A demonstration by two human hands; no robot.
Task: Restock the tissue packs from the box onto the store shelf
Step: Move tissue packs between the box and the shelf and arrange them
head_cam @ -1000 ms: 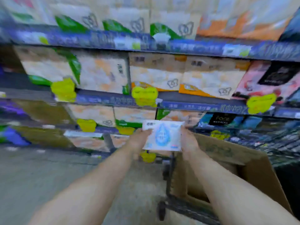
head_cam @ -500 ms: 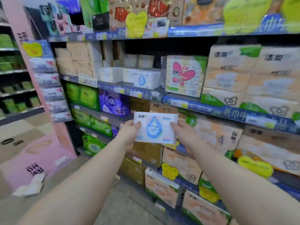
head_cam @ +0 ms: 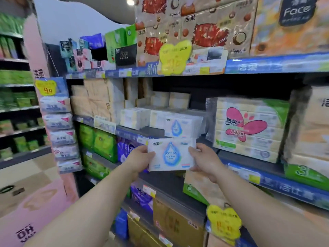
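A white tissue pack [head_cam: 171, 154] with a blue drop print is held upright in front of the shelving. My left hand [head_cam: 140, 160] grips its left edge and my right hand [head_cam: 204, 161] grips its right edge. Just above and behind it, a row of matching white packs [head_cam: 178, 126] stands on the middle shelf [head_cam: 142, 132]. The held pack sits slightly below that shelf's front edge. The box is out of view.
A large multipack with a pink butterfly [head_cam: 247, 127] stands right of the white packs. Green packs [head_cam: 99, 143] and purple packs [head_cam: 126, 148] fill the shelf below. A pink end display [head_cam: 58, 122] with hanging packs stands at left.
The view has swung up from the cart and box to the shelves. Both hands have carried the pack up and closer to the middle shelf with the matching packs.
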